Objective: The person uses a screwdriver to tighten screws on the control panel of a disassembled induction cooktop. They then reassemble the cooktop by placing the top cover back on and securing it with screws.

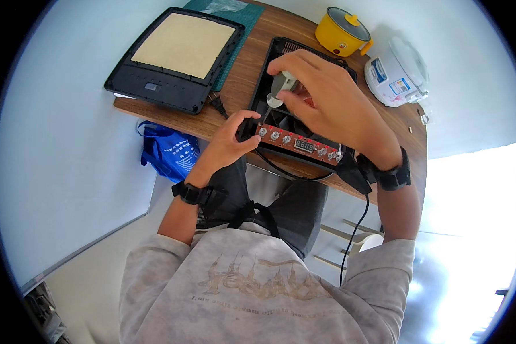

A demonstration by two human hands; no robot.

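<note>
My right hand (332, 94) grips a screwdriver (281, 86) with a grey and white handle. Its thin shaft slants down toward the left end of a red-brown circuit board (286, 141). The board, with several round buttons and a small digit display, lies along the near side of an opened black appliance housing (277, 48), likely an induction cooker's base. At the housing's near left corner is my left hand (226, 140), thumb and index finger spread around the shaft's tip area. Whether those fingertips touch the housing or board is hard to tell. My right hand covers much of the interior.
A black cover (129, 89) with a beige panel lies on a green cutting mat (249, 17) at the left. A plug (218, 105) sits between it and the housing. Beyond are a yellow pot (343, 31) and a white rice cooker (397, 73). A blue bag (169, 150) hangs below the table's left edge.
</note>
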